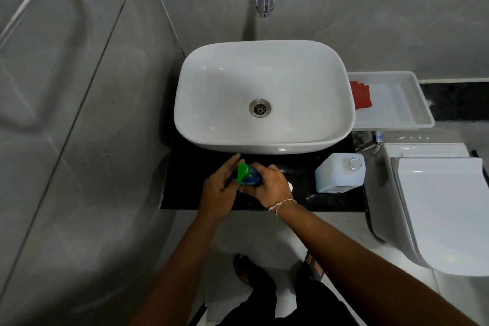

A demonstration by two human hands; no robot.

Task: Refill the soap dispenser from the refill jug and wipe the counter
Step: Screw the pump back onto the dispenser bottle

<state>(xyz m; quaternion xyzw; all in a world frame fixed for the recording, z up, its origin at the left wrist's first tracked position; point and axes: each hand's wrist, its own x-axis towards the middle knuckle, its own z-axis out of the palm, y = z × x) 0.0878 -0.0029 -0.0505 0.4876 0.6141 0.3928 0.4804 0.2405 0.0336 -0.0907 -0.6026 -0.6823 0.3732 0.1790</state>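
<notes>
The dispenser (251, 178), a blue bottle with a green pump head (243, 171), stands on the black counter (185, 188) just in front of the basin (264, 98), and both hands are on it. The right hand (267, 185) is wrapped around the blue body from the right side, fingers closed against it; a thin pale string (281, 204) circles that wrist. The left hand (219, 190) comes in from the left with its fingers on or just beside the green pump head, the index finger stretched toward the basin's front rim; whether it truly grips the pump or only touches it cannot be told. A small white round thing (290, 187) lies on the counter just past the right hand, half hidden by it. Farther right, still in front of the basin, the translucent white jug (340, 173) stands upright on the counter with its mouth open. To the right of the basin a white tray (402, 103) holds a red cloth (360, 95) at its near-left end. A chrome tap (265, 0) comes out of the wall above the basin. Right of the jug, below the counter, is a white toilet (439, 206) with its lid down.
</notes>
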